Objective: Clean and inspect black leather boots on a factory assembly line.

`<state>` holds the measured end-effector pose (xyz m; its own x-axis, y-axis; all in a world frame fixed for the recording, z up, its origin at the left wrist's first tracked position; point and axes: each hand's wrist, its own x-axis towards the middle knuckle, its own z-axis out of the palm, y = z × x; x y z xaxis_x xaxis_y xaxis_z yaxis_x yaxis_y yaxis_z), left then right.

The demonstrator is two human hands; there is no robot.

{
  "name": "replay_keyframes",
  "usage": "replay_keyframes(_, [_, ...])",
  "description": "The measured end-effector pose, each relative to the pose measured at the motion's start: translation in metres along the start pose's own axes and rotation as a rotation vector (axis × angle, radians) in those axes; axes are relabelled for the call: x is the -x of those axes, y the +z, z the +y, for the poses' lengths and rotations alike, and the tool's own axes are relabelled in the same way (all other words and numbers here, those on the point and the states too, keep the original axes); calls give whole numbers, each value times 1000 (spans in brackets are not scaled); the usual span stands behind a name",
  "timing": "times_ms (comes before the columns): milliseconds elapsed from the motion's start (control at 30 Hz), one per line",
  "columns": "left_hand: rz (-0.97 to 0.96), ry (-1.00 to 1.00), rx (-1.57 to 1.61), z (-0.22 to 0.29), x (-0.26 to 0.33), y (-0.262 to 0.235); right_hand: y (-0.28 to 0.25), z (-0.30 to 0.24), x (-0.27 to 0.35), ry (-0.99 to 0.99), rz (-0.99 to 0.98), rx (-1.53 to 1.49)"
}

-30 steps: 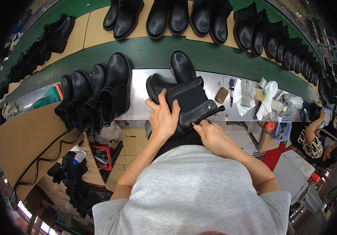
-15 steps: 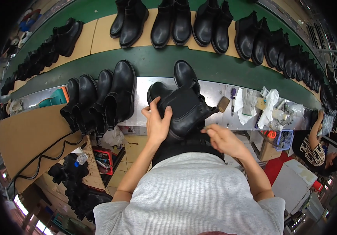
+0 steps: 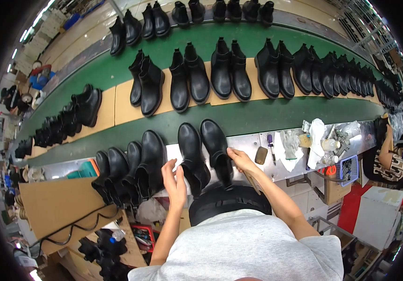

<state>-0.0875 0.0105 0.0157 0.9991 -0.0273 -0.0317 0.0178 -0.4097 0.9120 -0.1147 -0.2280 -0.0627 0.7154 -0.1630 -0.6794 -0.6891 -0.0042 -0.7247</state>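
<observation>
Two black ankle boots stand side by side in front of me on the metal worktop (image 3: pixel 253 138), toes pointing away. My left hand (image 3: pixel 175 185) is beside the left boot (image 3: pixel 190 145), its fingers stretched out and holding nothing. On the other side, my right hand (image 3: pixel 242 161) has its fingertips at the side of the right boot (image 3: pixel 214 140). A thin brownish strip (image 3: pixel 253 182) sticks out below that hand's palm; its kind cannot be made out. Further right lie a brown block (image 3: pixel 261 155) and a purple-capped pen (image 3: pixel 271 146).
More black boots (image 3: pixel 149 150) stand at my left, near a brown cardboard sheet (image 3: pixel 60 206). Beyond the worktop, rows of boots (image 3: pixel 232 70) line a green conveyor belt (image 3: pixel 173 122). White tissues (image 3: pixel 316 138), bottles and a blue basket (image 3: pixel 347 169) are at the right, near another person (image 3: pixel 386 164).
The boot that I held tilted toward me now stands upright next to its mate. My left hand has let go of it. My right hand has moved up against the right boot. The view has tilted upward.
</observation>
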Motion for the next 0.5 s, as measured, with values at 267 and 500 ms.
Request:
replay_keyframes(267, [-107, -172, -111, 18, 28, 9, -57, -12, -9, -405, 367, 418])
replay_keyframes(500, [-179, -83, -612, 39, -6, 46, -164, 33, -32, -427, 743, 792])
